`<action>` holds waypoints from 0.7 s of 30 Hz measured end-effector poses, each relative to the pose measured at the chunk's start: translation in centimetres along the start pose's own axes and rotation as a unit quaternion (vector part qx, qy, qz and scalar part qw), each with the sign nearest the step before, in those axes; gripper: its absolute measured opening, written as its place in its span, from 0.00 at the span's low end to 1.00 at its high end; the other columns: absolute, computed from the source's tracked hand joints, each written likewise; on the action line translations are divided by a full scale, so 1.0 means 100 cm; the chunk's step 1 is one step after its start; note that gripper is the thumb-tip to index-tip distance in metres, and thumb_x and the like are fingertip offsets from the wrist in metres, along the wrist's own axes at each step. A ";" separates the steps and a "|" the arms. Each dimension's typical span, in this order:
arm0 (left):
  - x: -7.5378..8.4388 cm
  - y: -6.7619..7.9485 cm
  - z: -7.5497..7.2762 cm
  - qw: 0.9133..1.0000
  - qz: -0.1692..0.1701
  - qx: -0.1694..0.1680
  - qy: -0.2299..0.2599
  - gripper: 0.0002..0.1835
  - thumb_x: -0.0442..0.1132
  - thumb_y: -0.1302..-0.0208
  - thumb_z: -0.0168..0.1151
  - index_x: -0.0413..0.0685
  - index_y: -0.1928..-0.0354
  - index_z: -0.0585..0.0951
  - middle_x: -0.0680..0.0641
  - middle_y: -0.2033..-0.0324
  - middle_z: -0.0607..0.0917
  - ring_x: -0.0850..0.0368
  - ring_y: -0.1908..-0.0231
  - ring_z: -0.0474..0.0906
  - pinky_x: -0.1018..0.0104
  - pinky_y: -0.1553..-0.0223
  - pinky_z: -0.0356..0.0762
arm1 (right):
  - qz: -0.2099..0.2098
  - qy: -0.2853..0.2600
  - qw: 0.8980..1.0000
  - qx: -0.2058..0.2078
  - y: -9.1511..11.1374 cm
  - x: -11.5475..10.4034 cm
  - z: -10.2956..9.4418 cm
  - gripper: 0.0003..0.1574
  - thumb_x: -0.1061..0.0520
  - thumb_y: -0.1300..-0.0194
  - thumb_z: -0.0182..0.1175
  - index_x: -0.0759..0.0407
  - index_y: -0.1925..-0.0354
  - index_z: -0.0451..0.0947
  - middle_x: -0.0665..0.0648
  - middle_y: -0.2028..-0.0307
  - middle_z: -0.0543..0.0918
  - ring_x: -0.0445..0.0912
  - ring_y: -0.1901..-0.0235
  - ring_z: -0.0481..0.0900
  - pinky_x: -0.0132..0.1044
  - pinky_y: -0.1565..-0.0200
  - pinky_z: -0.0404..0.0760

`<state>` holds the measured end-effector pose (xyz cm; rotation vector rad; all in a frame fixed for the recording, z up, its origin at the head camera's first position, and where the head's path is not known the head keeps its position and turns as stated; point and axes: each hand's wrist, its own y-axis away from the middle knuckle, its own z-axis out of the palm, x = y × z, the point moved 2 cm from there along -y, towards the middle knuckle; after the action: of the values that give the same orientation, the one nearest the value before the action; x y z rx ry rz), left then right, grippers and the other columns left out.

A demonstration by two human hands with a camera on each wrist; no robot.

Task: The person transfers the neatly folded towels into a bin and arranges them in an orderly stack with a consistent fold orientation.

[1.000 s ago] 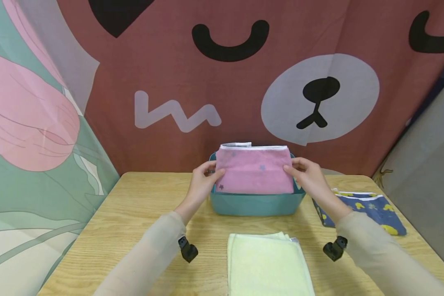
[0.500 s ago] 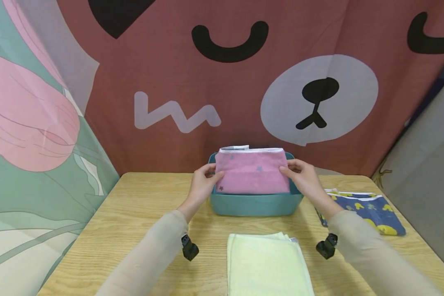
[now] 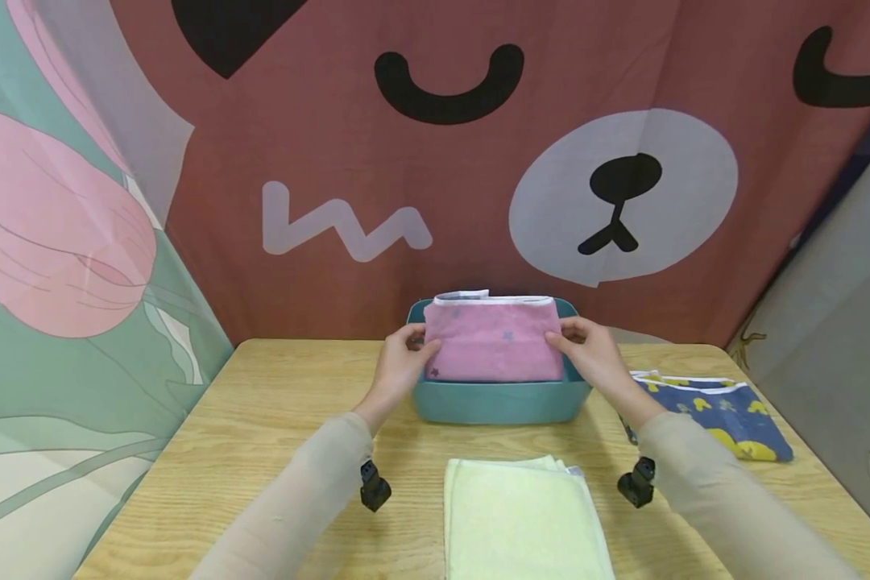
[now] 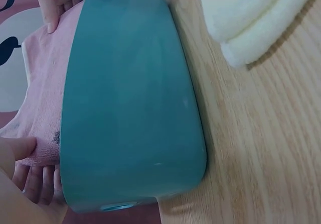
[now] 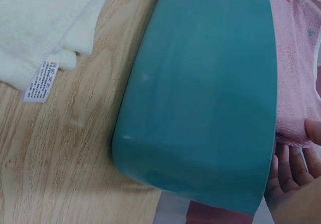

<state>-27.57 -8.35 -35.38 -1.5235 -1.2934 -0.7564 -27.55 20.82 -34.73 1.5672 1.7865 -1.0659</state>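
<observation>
A folded pink towel [image 3: 493,342] with small grey stars and a white edge stands upright, its lower part down inside a teal plastic basket [image 3: 500,403]. My left hand [image 3: 400,358] pinches its left edge, thumb in front and fingers behind. At the opposite edge, my right hand [image 3: 590,350] grips it the same way. In the left wrist view the pink towel [image 4: 45,83] rises past the basket's rim, with the left thumb on it. The right wrist view shows the right fingers [image 5: 296,169] behind the towel's edge, beside the basket wall [image 5: 200,98]. The towel's bottom is hidden by the basket.
A folded pale yellow towel [image 3: 525,519] lies on the wooden table [image 3: 312,362] in front of the basket. To the right is a folded blue towel [image 3: 725,419] with yellow patterns, partly behind the right forearm. A printed curtain [image 3: 333,298] hangs directly behind the table.
The pink towel has sunk slightly lower into the basket. My right hand has shifted a little left, and both hands keep hold of the towel's edges.
</observation>
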 end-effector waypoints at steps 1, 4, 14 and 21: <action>0.000 0.001 0.000 1.000 0.001 -0.002 -0.003 0.15 0.34 0.36 0.67 0.37 0.48 0.83 0.42 0.59 0.84 0.49 0.59 0.79 0.63 0.59 0.79 | 0.000 0.002 1.000 0.000 0.000 0.000 0.000 0.27 0.47 0.28 0.59 0.67 0.42 0.77 0.65 0.53 0.83 0.56 0.52 0.79 0.40 0.54 0.78; 0.001 0.002 0.001 1.000 0.001 -0.008 -0.010 0.15 0.35 0.35 0.67 0.38 0.48 0.82 0.43 0.59 0.84 0.49 0.59 0.79 0.62 0.60 0.79 | 0.000 0.008 1.000 -0.002 0.000 0.002 0.000 0.27 0.47 0.28 0.59 0.68 0.42 0.77 0.65 0.53 0.83 0.56 0.52 0.79 0.42 0.53 0.78; 0.001 0.003 0.005 0.999 -0.002 -0.022 -0.037 0.16 0.36 0.34 0.66 0.39 0.46 0.82 0.44 0.56 0.84 0.50 0.56 0.79 0.63 0.60 0.80 | -0.003 0.028 1.000 -0.013 0.003 0.004 -0.001 0.25 0.50 0.27 0.59 0.69 0.43 0.76 0.67 0.52 0.83 0.56 0.52 0.79 0.46 0.52 0.77; 0.001 0.004 0.006 0.997 0.007 -0.025 -0.070 0.16 0.35 0.35 0.66 0.37 0.46 0.82 0.43 0.58 0.85 0.49 0.56 0.79 0.60 0.58 0.79 | -0.014 0.038 0.999 -0.019 0.005 0.007 -0.001 0.23 0.53 0.28 0.60 0.70 0.45 0.77 0.67 0.53 0.83 0.56 0.53 0.79 0.46 0.53 0.77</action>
<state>-27.21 -7.74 -35.64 -1.6485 -1.3730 -0.6884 -27.18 21.28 -35.40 1.5841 1.8731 -0.9900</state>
